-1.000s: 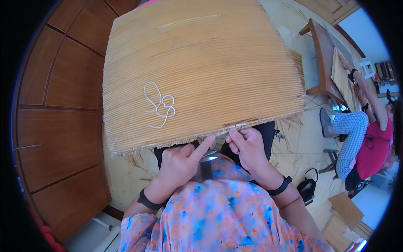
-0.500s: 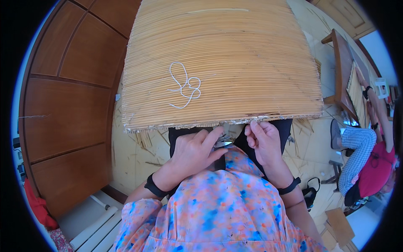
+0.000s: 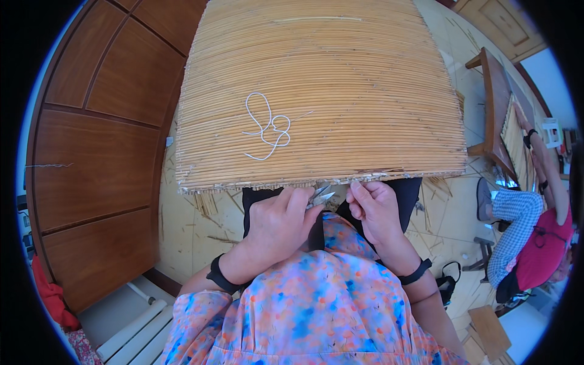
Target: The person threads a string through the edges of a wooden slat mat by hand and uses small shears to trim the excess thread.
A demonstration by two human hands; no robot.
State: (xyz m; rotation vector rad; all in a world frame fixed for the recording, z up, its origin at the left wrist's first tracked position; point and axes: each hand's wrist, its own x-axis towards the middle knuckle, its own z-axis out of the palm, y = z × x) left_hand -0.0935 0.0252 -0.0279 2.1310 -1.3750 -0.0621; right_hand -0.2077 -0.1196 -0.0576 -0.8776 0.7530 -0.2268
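A mat of thin straw-coloured reeds (image 3: pixel 322 103) lies before me, its near edge rough with bound ends. My left hand (image 3: pixel 281 213) is closed around small metal scissors (image 3: pixel 320 198), whose pointed blades stick out to the right just below that edge. The handles are hidden in the palm. Thumb and forefinger of my right hand (image 3: pixel 375 210) are pinched together at the mat's near edge, right of the blades; what they grip is too small to make out. A loose white cord (image 3: pixel 268 125) lies looped on the mat, left of centre.
Brown wooden panels (image 3: pixel 100 158) rise along the left. At the right, another person (image 3: pixel 538 237) sits by a wooden table (image 3: pixel 496 103), hands on a second reed mat (image 3: pixel 517 146). Reed scraps (image 3: pixel 208 205) litter the tiled floor. A white slatted object (image 3: pixel 137 331) stands lower left.
My left hand has closed in more around the scissors, and their blades now point further upward. My right hand has shifted slightly left along the mat's edge.
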